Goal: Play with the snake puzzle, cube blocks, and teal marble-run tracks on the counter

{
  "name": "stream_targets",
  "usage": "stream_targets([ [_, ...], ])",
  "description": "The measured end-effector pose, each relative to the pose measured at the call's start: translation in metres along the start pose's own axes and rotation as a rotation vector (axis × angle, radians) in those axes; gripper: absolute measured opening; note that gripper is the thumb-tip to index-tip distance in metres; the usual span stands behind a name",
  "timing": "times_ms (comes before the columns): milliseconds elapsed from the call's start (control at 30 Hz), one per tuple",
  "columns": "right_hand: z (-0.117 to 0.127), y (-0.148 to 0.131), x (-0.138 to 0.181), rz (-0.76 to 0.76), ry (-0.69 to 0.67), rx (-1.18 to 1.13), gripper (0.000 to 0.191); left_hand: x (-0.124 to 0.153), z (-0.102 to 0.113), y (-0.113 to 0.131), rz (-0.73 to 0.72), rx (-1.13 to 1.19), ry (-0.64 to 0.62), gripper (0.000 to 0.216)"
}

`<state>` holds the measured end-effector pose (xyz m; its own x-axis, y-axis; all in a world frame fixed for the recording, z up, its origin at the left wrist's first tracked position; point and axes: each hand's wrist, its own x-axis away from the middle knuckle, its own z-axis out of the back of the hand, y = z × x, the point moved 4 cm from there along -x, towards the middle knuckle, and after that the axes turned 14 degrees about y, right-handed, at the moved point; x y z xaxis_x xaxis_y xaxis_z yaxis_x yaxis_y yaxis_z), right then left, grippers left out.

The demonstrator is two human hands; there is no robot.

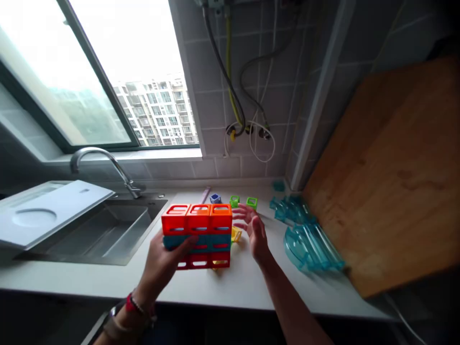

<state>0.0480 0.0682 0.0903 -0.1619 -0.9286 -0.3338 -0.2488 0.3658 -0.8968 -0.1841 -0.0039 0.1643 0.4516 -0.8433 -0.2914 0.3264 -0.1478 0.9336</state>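
Note:
A block of joined plastic frame cubes (197,223) is held up over the counter, with orange-red cubes on top, a blue-teal layer in the middle and red ones below. My left hand (167,256) grips it from the left, thumb across the blue-teal layer. Just off its right side is my right hand (254,230), fingers spread and holding nothing. Behind the block, a yellow piece (235,234) is partly hidden. Farther back stand a green cube (234,201), a second green cube (252,203) and a blue cube (215,198).
Teal translucent plastic pieces (311,247) lie at the right, beside a leaning wooden board (395,182). On the left are a sink (124,258) with a faucet (104,155) and a white lid-like panel (53,211) across it. Hoses (230,76) hang along the wall.

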Motion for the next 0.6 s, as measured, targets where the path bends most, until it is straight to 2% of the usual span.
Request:
stream_targets([
  [67, -0.006, -0.021, 0.038, -0.127, -0.085, -0.025, 0.079, 0.039, -0.009, -0.018, 0.181, 0.100, 0.008, 0.045],
  [100, -0.005, -0.027, 0.057, -0.202, -0.081, 0.013, 0.078, 0.056, -0.017, -0.024, 0.248, 0.151, -0.006, 0.047],
  [167, 0.008, -0.036, 0.085, -0.299, 0.032, 0.128, 0.071, 0.078, -0.034, -0.029, 0.323, 0.272, -0.040, 0.056],
  [233, 0.027, -0.043, 0.098, -0.311, 0.149, 0.199, 0.063, 0.087, -0.054, -0.028, 0.333, 0.372, -0.079, 0.061],
  [400, 0.067, -0.067, 0.082, -0.196, 0.299, 0.247, 0.048, 0.077, -0.104, -0.016, 0.292, 0.498, -0.246, 0.053],
  [500, 0.073, -0.082, 0.069, -0.193, 0.330, 0.210, 0.052, 0.068, -0.130, -0.015, 0.405, 0.613, -0.367, 0.057],
  [600, 0.072, -0.082, 0.065, -0.302, 0.311, 0.148, 0.060, 0.067, -0.144, -0.023, 0.576, 0.695, -0.466, 0.054],
])
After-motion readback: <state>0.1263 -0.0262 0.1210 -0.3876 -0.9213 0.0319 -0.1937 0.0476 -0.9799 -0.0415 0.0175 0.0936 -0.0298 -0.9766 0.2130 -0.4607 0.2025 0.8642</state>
